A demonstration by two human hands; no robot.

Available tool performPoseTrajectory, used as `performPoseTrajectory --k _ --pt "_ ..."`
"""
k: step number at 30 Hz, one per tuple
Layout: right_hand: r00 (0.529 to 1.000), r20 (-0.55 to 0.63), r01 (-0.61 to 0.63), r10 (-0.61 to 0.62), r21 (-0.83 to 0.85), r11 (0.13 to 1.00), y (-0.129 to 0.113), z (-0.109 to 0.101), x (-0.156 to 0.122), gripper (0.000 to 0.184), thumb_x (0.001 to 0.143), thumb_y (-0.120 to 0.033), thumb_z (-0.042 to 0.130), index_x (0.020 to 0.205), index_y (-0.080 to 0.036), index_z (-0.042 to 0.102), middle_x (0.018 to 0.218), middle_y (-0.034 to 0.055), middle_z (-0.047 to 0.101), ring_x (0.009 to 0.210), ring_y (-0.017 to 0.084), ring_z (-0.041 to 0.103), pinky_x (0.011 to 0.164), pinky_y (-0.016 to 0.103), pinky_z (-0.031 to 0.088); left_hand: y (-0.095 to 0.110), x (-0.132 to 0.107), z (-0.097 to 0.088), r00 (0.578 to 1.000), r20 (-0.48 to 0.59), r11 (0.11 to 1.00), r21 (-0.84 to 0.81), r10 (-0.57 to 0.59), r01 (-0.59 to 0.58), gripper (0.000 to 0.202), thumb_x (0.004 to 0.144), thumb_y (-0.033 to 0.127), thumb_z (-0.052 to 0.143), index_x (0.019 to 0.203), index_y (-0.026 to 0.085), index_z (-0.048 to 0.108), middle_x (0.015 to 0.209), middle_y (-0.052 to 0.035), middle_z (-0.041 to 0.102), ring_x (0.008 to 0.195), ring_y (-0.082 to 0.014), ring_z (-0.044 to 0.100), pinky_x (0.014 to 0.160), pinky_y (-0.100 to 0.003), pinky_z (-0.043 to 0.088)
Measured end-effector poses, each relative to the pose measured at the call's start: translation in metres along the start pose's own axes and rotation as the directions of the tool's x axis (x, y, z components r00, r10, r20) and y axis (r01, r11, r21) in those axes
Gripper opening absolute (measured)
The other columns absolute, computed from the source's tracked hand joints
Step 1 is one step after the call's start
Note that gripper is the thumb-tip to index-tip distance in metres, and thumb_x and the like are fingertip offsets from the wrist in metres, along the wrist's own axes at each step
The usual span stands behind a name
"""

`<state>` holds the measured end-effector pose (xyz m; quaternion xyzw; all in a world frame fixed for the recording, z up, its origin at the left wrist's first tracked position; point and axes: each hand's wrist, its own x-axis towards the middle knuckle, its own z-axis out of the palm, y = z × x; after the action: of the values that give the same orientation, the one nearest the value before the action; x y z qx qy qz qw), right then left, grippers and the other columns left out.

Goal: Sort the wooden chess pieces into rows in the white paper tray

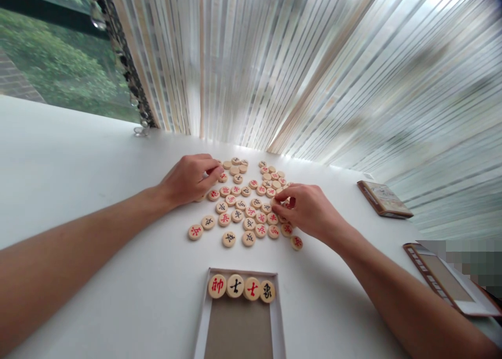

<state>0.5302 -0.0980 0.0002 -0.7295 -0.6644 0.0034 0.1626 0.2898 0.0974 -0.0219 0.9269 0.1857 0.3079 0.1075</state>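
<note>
Many round wooden xiangqi pieces (250, 211) with red or black characters lie spread over the white table; a few show blank faces. At the left edge of the spread is my left hand (193, 178), its fingers curled and its thumb close to the forefinger; whatever is in them is hidden. My right hand (308, 207) pinches a pale xiangqi piece (275, 202) at the right side, low among the others. Nearer to me, an open shallow box (278, 317) holds a row of several pieces along its far wall, the leftmost a red-lettered piece (217, 286).
A brown-edged box (385, 199) lies at the far right of the white table (129, 275). Closer on that side is another open box or lid (443, 278). String curtains (243, 60) hang along the back, with a window (66, 66) at the left.
</note>
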Motion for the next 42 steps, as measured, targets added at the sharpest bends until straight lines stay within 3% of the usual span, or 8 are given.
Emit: performPoseTrajectory --k 8,17,22,42 --pt "1.000 0.007 0.000 0.000 0.004 1.000 -0.007 -0.005 -0.001 0.019 0.089 -0.027 0.072 0.073 -0.023 0.081 0.071 0.0032 0.075 0.061 0.018 0.066 0.060 0.031 0.047 -0.002 0.000 0.001 1.000 -0.008 1.000 -0.001 0.011 -0.011 0.037 0.101 0.032 0.050 0.080 0.014 0.074 0.082 -0.0079 0.073 0.071 -0.0187 0.065 0.069 -0.032 0.045" --pt "0.993 0.065 -0.098 0.098 0.001 0.995 -0.016 -0.011 -0.002 0.017 0.090 -0.024 0.068 0.084 -0.020 0.084 0.075 0.0025 0.080 0.063 0.017 0.069 0.064 0.029 0.048 -0.001 0.000 0.001 1.000 -0.017 1.000 -0.002 0.016 -0.016 0.039 0.101 0.031 0.049 0.079 0.013 0.075 0.078 -0.0076 0.071 0.067 -0.0175 0.063 0.066 -0.031 0.043" --pt "0.996 0.026 -0.082 0.082 0.018 0.996 -0.010 -0.008 -0.001 0.015 0.087 -0.022 0.070 0.094 -0.020 0.084 0.077 0.0019 0.081 0.066 0.018 0.071 0.068 0.028 0.050 -0.001 0.000 0.001 1.000 -0.019 1.000 0.002 0.020 -0.020 0.038 0.101 0.031 0.050 0.078 0.013 0.075 0.077 -0.0074 0.070 0.067 -0.0177 0.063 0.066 -0.031 0.043" --pt "0.998 0.026 -0.057 0.055 0.094 0.994 -0.007 -0.013 -0.002 0.016 0.086 -0.021 0.068 0.089 -0.019 0.084 0.075 0.0014 0.079 0.063 0.015 0.066 0.064 0.027 0.047 -0.001 0.000 0.001 1.000 -0.009 1.000 0.010 0.019 -0.019 0.038 0.101 0.031 0.050 0.079 0.013 0.075 0.079 -0.0077 0.071 0.070 -0.0186 0.064 0.068 -0.032 0.044"
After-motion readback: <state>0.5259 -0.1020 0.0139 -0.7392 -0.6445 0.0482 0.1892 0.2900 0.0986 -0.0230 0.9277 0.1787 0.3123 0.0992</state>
